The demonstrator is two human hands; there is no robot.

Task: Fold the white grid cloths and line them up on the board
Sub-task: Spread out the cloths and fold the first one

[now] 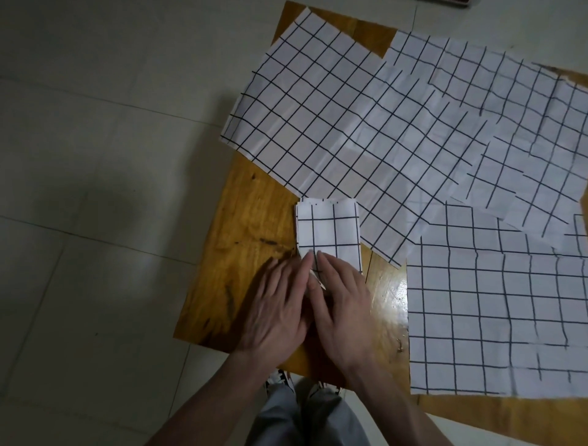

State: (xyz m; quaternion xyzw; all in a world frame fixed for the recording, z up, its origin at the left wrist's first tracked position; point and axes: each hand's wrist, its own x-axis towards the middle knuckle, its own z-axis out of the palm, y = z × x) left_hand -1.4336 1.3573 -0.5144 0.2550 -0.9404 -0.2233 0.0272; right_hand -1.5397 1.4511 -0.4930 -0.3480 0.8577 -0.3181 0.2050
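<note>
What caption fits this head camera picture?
Both hands, left and right, press a folded grid cloth flat on the wooden board.

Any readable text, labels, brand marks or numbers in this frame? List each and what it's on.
None readable.
The folded cloth under the left hand and right hand, and the unfolded cloths, carry only black grid lines.
The wooden board shows grain and dark marks, no lettering.
The dark object at the top edge is cut off; any text there cannot be seen.
</note>
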